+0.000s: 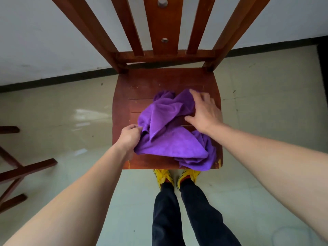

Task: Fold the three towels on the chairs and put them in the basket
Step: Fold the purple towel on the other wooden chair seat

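A crumpled purple towel (170, 139) lies on the seat of a brown wooden chair (140, 87) right in front of me. My left hand (129, 137) pinches the towel's left edge near the seat's left side. My right hand (204, 112) rests on the towel's upper right part, fingers spread, with the fingertips at the cloth's far corner. Part of the towel hangs over the seat's front right edge. No basket and no other towels are in view.
The chair's slatted back (163, 25) rises toward a white wall. The dark legs of another piece of wooden furniture (21, 171) stand at the left edge. Pale tiled floor surrounds the chair. My legs and yellow shoes (165, 176) are just below the seat's front.
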`<state>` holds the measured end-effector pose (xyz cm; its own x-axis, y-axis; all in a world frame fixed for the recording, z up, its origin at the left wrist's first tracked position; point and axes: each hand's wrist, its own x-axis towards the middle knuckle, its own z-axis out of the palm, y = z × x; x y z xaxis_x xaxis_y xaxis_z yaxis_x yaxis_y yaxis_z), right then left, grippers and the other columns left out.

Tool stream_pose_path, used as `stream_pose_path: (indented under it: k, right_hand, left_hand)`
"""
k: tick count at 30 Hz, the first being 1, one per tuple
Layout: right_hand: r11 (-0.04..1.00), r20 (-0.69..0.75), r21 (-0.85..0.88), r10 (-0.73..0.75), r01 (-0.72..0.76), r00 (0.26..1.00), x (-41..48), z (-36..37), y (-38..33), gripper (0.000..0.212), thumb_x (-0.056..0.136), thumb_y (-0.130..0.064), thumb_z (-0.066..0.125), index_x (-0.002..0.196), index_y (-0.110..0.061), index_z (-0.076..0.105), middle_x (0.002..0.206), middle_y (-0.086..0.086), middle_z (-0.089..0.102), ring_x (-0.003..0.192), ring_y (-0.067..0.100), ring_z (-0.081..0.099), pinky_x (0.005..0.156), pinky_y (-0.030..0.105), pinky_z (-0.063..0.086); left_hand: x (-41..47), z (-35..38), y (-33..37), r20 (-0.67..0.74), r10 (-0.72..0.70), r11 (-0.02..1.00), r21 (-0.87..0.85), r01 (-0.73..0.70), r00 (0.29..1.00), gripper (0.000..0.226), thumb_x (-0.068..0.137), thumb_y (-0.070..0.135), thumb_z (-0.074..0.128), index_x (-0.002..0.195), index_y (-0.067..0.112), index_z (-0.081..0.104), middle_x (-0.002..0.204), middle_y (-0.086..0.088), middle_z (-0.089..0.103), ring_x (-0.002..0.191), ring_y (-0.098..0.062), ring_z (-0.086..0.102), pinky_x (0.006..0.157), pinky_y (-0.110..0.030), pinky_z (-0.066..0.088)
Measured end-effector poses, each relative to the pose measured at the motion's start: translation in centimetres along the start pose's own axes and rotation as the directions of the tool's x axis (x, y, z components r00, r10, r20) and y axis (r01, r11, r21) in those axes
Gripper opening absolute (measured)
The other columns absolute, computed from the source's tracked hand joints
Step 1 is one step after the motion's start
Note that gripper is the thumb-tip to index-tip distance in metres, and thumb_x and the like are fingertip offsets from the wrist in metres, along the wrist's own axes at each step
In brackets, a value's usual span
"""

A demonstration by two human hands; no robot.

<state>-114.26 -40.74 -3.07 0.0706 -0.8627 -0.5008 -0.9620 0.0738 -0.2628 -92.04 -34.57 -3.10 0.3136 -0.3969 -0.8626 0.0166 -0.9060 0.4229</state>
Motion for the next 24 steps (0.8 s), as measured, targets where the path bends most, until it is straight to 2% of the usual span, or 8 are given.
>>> stream_pose_path:
  k: [2, 5, 7, 9, 13, 17, 21, 24]
  right_hand:
    - [0.996, 0.089, -0.057, -0.061, 0.066, 0.994, 1.3, 0.1, -1.2, 0.075, 0.08, -0.038, 0.072, 0.144, -0.033, 0.034, 0.146, 0.008, 0.035, 0.129, 0.033, 0.038, 0.097, 0.043, 0.044]
    - [0.997, 0.113, 0.071, -0.044, 0.036, 0.993, 2.0, 0.0, -2.1, 0.015, 0.087, -0.031, 0.06, 0.098, -0.026, 0.068, 0.117, 0.007, 0.063, 0.113, 0.031, 0.055, 0.083, 0.033, 0.044]
    - [0.95, 0.068, 0.297, 0.083, -0.099, 0.994, 1.8, -0.6, -1.9, 0.027, 0.089, -0.03, 0.054, 0.067, -0.015, 0.06, 0.089, 0.009, 0.066, 0.094, 0.03, 0.062, 0.069, 0.03, 0.039]
    - [0.78, 0.012, 0.571, 0.303, -0.255, 0.953, 2.1, -1.9, -1.2, 0.039, 0.089, -0.033, 0.051, 0.056, -0.012, 0.052, 0.079, 0.013, 0.062, 0.084, 0.031, 0.061, 0.067, 0.033, 0.038]
    - [0.468, 0.08, 0.805, 0.521, -0.363, 0.85, 3.7, -5.2, -0.7, 0.028, 0.079, -0.039, 0.057, 0.061, -0.018, 0.059, 0.079, 0.007, 0.066, 0.079, 0.029, 0.066, 0.073, 0.042, 0.057]
    - [0.471, 0.038, 0.849, 0.396, -0.238, 0.918, 6.2, -7.5, -2.6, 0.019, 0.091, -0.029, 0.06, 0.073, -0.023, 0.062, 0.08, -0.001, 0.064, 0.068, 0.014, 0.06, 0.054, 0.026, 0.048]
    - [0.539, 0.022, 0.812, 0.355, -0.224, 0.935, 6.5, -6.2, -2.9, 0.016, 0.088, -0.031, 0.061, 0.101, -0.024, 0.068, 0.098, -0.001, 0.067, 0.091, 0.017, 0.063, 0.078, 0.033, 0.054]
    - [0.552, 0.111, 0.737, 0.47, -0.39, 0.876, 4.3, -3.2, -1.7, 0.029, 0.077, -0.033, 0.066, 0.102, -0.017, 0.07, 0.103, 0.008, 0.071, 0.095, 0.028, 0.067, 0.082, 0.042, 0.057]
  left_hand:
    - [-0.7, -0.1, 0.2, 0.128, 0.009, 1.0, -0.012, -0.008, 0.992, 0.014, 0.09, 0.011, 0.056, 0.081, 0.008, 0.066, 0.077, -0.012, 0.068, 0.069, -0.023, 0.062, 0.065, -0.028, 0.052]
    - [-1.8, -1.3, 0.8, 0.307, -0.053, 0.998, -0.01, 0.059, 0.95, 0.032, 0.086, 0.037, 0.062, 0.101, 0.01, 0.072, 0.097, -0.011, 0.074, 0.089, -0.026, 0.07, 0.086, -0.035, 0.054]
    - [-2.2, -2.5, 1.0, 0.416, -0.049, 0.999, 0.035, 0.038, 0.908, 0.054, 0.07, 0.051, 0.074, 0.109, 0.014, 0.069, 0.103, -0.009, 0.074, 0.095, -0.025, 0.071, 0.091, -0.036, 0.053]
    - [-2.3, -3.6, 1.0, 0.466, -0.027, 0.984, 0.168, -0.058, 0.885, 0.068, 0.051, 0.043, 0.086, 0.111, 0.018, 0.067, 0.104, -0.007, 0.074, 0.096, -0.026, 0.071, 0.093, -0.038, 0.053]
    - [-2.4, -3.4, 1.4, 0.446, -0.095, 0.938, 0.339, -0.069, 0.89, 0.053, 0.053, 0.033, 0.087, 0.1, 0.015, 0.072, 0.096, -0.009, 0.075, 0.094, -0.03, 0.071, 0.093, -0.04, 0.054]
    - [-0.9, -1.6, 2.4, 0.225, -0.013, 0.994, 0.111, -0.013, 0.974, 0.043, 0.087, 0.038, 0.065, 0.114, 0.004, 0.066, 0.107, -0.013, 0.072, 0.097, -0.028, 0.068, 0.096, -0.04, 0.052]
    - [0.9, -1.7, 2.6, -0.068, -0.042, 0.986, -0.162, 0.031, 0.997, 0.055, 0.094, 0.048, 0.047, 0.135, 0.01, 0.049, 0.124, -0.005, 0.061, 0.108, -0.026, 0.061, 0.096, -0.042, 0.05]
    - [1.1, -2.8, 1.6, -0.082, -0.107, 0.942, -0.326, 0.075, 0.991, 0.058, 0.094, 0.057, 0.04, 0.136, 0.017, 0.046, 0.123, -0.003, 0.06, 0.105, -0.028, 0.062, 0.089, -0.053, 0.051]
